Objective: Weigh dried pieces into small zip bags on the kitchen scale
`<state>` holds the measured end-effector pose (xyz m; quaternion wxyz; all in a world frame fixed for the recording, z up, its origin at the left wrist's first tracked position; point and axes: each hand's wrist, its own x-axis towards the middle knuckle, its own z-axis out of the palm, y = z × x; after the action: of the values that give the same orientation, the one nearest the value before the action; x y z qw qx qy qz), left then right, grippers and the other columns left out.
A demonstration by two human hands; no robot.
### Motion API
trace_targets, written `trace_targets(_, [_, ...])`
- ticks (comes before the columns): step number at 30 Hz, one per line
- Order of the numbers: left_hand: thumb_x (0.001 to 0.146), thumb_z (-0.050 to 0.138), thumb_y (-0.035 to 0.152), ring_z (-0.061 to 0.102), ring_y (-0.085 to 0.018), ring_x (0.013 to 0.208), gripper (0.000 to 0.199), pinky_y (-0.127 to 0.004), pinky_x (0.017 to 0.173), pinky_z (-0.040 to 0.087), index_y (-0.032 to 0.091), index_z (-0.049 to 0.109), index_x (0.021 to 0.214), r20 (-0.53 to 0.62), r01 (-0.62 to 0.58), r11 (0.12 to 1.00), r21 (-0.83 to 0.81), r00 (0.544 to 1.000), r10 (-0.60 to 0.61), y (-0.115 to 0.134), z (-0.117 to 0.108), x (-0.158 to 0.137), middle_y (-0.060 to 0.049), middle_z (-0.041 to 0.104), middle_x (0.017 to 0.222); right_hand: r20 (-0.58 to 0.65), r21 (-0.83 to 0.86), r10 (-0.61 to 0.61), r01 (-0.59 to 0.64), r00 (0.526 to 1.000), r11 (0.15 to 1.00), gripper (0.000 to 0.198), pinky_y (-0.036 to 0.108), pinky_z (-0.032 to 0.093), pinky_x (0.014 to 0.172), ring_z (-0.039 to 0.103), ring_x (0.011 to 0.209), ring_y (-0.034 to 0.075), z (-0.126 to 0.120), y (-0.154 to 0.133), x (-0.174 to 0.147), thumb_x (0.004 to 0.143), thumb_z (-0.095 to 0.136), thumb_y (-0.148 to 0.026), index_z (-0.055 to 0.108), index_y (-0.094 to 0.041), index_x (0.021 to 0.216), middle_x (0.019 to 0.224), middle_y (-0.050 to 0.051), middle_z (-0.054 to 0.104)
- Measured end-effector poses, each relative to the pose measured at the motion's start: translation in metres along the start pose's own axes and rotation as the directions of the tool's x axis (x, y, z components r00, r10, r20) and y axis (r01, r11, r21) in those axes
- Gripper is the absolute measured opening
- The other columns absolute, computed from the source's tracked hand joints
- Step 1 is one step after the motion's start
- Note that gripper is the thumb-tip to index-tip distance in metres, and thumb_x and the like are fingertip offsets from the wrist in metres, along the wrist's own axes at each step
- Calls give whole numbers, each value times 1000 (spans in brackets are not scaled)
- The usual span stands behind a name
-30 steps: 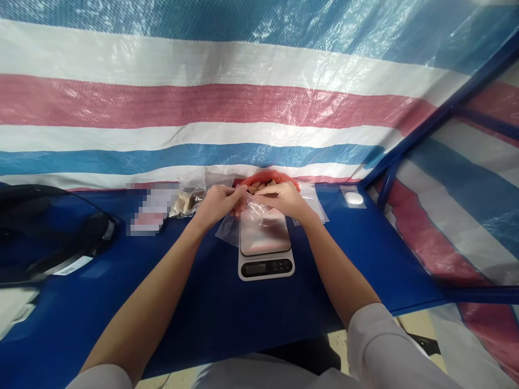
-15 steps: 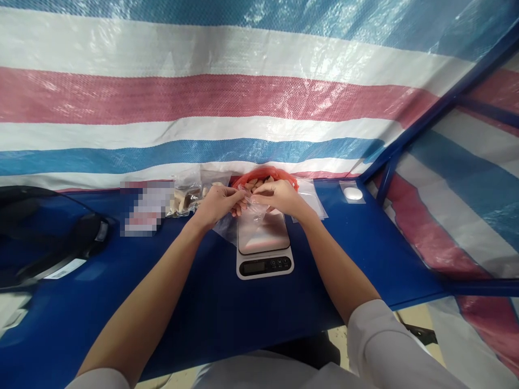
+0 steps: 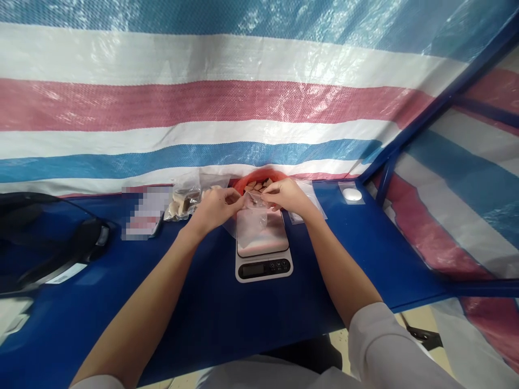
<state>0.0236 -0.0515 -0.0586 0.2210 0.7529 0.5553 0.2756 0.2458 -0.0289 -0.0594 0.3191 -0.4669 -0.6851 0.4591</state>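
Between my hands a clear plastic bag is stretched over the pan of a white kitchen scale. My left hand pinches the bag's upper left edge between thumb and fingers. Its upper right edge is pinched by my right hand. I see nothing inside the bag. Just behind it stands an orange-red bag with tan, flat pieces in it, partly hidden by my hands. The scale's display looks dark.
Left of my hands lie clear bags with pale chunks and a blurred-out flat item. Flat clear bags are on the right, then a white oval object. A black strapped item occupies the far left of the blue table.
The bag, crumpled between my fingers before, is now spread flatter and hangs over the scale pan. My hands have drawn slightly apart, and more of the tan pieces show behind.
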Motion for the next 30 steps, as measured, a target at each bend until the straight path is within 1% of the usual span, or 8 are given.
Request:
trace_targets(3, [88,60,54,71,-25,90,44,-34,84,54,19,74,109,-100,-110,994,11,989,111,5,11,-2,-9,77,104,-7,19,-6,6,1000,1000,24,21,54,46,58,52,10,0,2,1,75,74,-36,69,-17,60,61,0,62])
trace_targets(7, [85,64,61,57,-34,131,65,-48,112,43,17,62,133,-129,-181,981,67,974,188,8,29,-6,-15,64,138,-15,32,-3,4,1000,999,18,20,55,48,59,56,11,0,4,4,73,72,-34,73,-18,64,66,0,66])
trace_targets(10, [79,71,65,49,-35,140,83,-51,117,39,19,51,145,-113,-150,986,72,981,157,6,42,-9,-17,56,148,13,48,-21,21,1000,999,17,20,55,51,61,59,11,0,3,4,74,69,-31,73,-18,64,71,1,68])
trace_targets(15, [65,81,69,42,-39,145,120,-54,118,37,19,27,159,-81,-89,996,18,993,90,4,57,-10,-21,47,154,32,57,-55,53,998,997,19,19,51,49,57,58,10,0,-3,1,74,68,-34,71,-18,64,63,-1,62])
trace_targets(17, [63,83,69,41,-39,146,125,-53,116,39,20,21,160,-65,-71,997,-15,995,70,5,61,-11,-21,46,155,42,69,-43,40,998,997,19,18,49,47,55,56,10,0,-4,0,74,68,-32,71,-17,64,61,-1,61])
trace_targets(21, [68,82,62,45,-38,142,115,-51,111,45,21,25,158,-115,-78,996,-40,991,73,3,63,-12,-20,47,152,53,81,-13,8,999,997,16,19,51,48,57,55,10,-2,-5,-1,74,71,-29,72,-17,64,61,-1,64])
trace_targets(26, [77,78,47,58,-33,125,80,-51,106,48,23,44,145,-241,-171,985,-3,956,165,2,57,-15,-13,62,133,48,78,-3,-1,999,997,13,22,57,54,65,59,12,-5,-2,-2,75,76,-30,77,-18,71,66,1,70])
trace_targets(30, [80,75,41,61,-30,119,63,-47,105,49,23,53,136,-267,-189,982,-2,946,182,7,50,-16,-10,65,126,55,26,-43,42,998,999,15,24,57,56,67,60,14,-11,-2,-3,81,73,-32,79,-18,78,69,2,73])
